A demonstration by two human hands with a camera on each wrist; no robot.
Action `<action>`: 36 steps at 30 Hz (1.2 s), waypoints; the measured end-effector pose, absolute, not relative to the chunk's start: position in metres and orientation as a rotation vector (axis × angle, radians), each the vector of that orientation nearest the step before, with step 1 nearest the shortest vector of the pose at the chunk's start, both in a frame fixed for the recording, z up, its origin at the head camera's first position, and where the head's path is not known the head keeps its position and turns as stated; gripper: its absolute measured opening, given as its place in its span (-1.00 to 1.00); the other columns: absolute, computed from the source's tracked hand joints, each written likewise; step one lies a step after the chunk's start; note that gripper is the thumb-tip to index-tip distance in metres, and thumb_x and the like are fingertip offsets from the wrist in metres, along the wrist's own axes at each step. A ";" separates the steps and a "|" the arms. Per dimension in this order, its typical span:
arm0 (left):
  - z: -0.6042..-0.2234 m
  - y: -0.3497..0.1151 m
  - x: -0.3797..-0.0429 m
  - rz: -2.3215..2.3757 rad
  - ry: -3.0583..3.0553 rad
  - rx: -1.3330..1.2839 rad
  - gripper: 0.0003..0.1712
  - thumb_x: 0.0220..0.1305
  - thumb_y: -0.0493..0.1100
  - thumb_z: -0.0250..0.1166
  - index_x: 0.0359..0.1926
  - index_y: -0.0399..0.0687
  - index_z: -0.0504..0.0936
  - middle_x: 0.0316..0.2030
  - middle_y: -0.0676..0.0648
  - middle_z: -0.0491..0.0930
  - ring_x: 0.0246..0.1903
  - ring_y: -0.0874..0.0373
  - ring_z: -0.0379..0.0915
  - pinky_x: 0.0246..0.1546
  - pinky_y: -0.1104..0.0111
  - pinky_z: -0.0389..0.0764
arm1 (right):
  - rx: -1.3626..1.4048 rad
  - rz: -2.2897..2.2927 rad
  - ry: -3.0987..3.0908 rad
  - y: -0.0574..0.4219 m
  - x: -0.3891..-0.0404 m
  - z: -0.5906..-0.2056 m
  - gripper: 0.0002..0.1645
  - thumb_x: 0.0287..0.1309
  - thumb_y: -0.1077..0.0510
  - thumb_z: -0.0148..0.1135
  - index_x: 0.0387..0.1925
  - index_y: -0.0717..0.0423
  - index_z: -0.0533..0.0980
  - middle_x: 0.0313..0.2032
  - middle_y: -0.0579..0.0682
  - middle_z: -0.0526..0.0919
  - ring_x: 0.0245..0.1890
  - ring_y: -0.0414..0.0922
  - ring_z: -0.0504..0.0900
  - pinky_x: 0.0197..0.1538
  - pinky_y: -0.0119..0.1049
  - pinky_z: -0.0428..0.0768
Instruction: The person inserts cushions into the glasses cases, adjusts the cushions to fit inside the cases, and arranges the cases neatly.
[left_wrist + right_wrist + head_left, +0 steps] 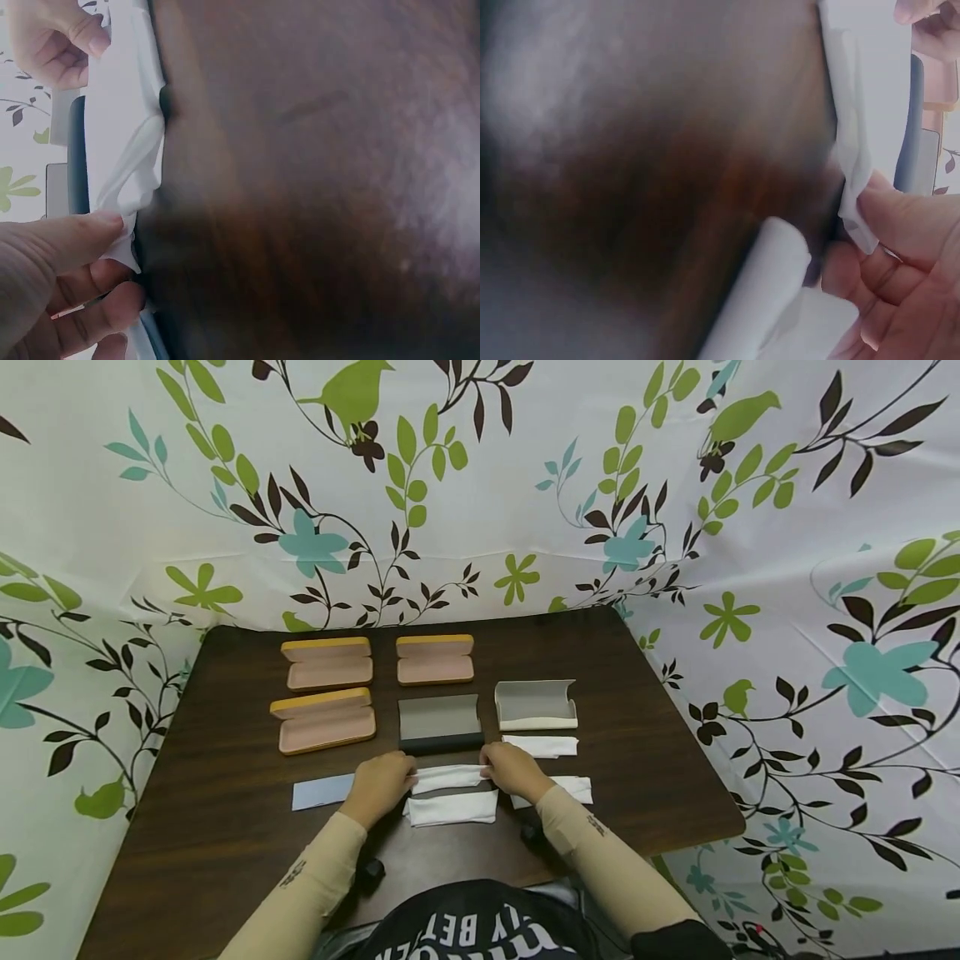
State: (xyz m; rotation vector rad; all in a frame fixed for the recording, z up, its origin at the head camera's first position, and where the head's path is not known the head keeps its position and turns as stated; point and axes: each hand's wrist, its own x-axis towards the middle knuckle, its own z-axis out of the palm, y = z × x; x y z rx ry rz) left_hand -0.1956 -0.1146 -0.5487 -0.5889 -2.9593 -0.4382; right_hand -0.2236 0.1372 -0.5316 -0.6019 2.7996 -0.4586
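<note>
A folded white cloth (450, 777) is stretched between both hands near the front of the table. My left hand (384, 783) pinches its left end between thumb and fingers, and my right hand (517, 770) pinches the right end. In the left wrist view the cloth (124, 112) hangs with a loose, creased edge by the left thumb. A second white strip (452, 808) lies just nearer the body; whether the two join cannot be told. Beyond the hands sits an open dark case (441, 742) with a grey lining. Left of the left hand lies a folded light-blue cloth (321, 792).
Three open yellow cases with pink linings, such as the front one (327, 731), stand at the back left. An open white case (536, 723) stands right of the dark one. Folded white cloths (542, 746) lie at the right. The dark brown table (637, 760) meets a patterned curtain (480, 585).
</note>
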 end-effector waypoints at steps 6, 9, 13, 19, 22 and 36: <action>-0.537 -0.119 -0.198 -0.459 -2.944 -0.597 -0.79 0.10 -0.09 0.46 -0.54 0.06 0.58 -0.58 0.10 0.49 -0.59 0.22 0.45 -0.65 0.30 0.44 | -0.649 -0.472 2.811 0.137 -0.229 -0.533 -0.88 0.22 0.11 0.29 -0.41 0.00 0.52 -0.44 -0.16 0.56 -0.46 -0.23 0.49 -0.32 -0.31 0.50; -0.531 -0.122 -0.202 -0.473 -2.950 -0.581 -0.81 0.11 -0.08 0.45 -0.52 0.07 0.59 -0.57 0.11 0.50 -0.58 0.22 0.45 -0.63 0.29 0.46 | -0.661 -0.474 2.837 0.136 -0.235 -0.531 -0.88 0.23 0.08 0.29 -0.40 -0.03 0.53 -0.40 -0.17 0.58 -0.42 -0.24 0.51 -0.30 -0.30 0.52; -0.526 -0.125 -0.208 -0.483 -2.951 -0.550 -0.85 0.14 -0.06 0.43 -0.46 0.05 0.64 -0.53 0.09 0.55 -0.55 0.19 0.49 -0.59 0.27 0.51 | -0.687 -0.469 2.883 0.134 -0.241 -0.527 -0.88 0.23 0.06 0.28 -0.39 -0.04 0.53 -0.38 -0.16 0.58 -0.40 -0.23 0.51 -0.30 -0.31 0.52; -0.523 -0.127 -0.217 -0.460 -2.933 -0.522 -0.83 0.15 -0.04 0.42 -0.46 0.04 0.63 -0.53 0.07 0.54 -0.56 0.18 0.50 -0.62 0.26 0.50 | -0.703 -0.444 2.950 0.130 -0.250 -0.522 -0.89 0.23 0.05 0.27 -0.35 -0.03 0.54 -0.38 -0.15 0.56 -0.39 -0.21 0.52 -0.32 -0.29 0.52; -0.521 -0.128 -0.220 -0.454 -2.927 -0.511 -0.83 0.16 -0.04 0.42 -0.45 0.05 0.63 -0.54 0.07 0.54 -0.58 0.18 0.49 -0.63 0.27 0.49 | -0.702 -0.461 2.970 0.128 -0.253 -0.519 -0.90 0.22 0.06 0.29 -0.31 -0.02 0.57 -0.35 -0.13 0.58 -0.36 -0.19 0.56 -0.30 -0.25 0.54; -0.516 -0.132 -0.238 -0.498 -2.892 -0.525 -0.86 0.19 -0.08 0.40 -0.42 -0.01 0.66 -0.52 0.03 0.59 -0.58 0.21 0.44 -0.61 0.31 0.47 | -0.714 -0.427 3.009 0.124 -0.271 -0.518 -0.90 0.22 0.09 0.29 -0.28 0.02 0.59 -0.33 -0.09 0.61 -0.29 -0.14 0.60 -0.21 -0.20 0.58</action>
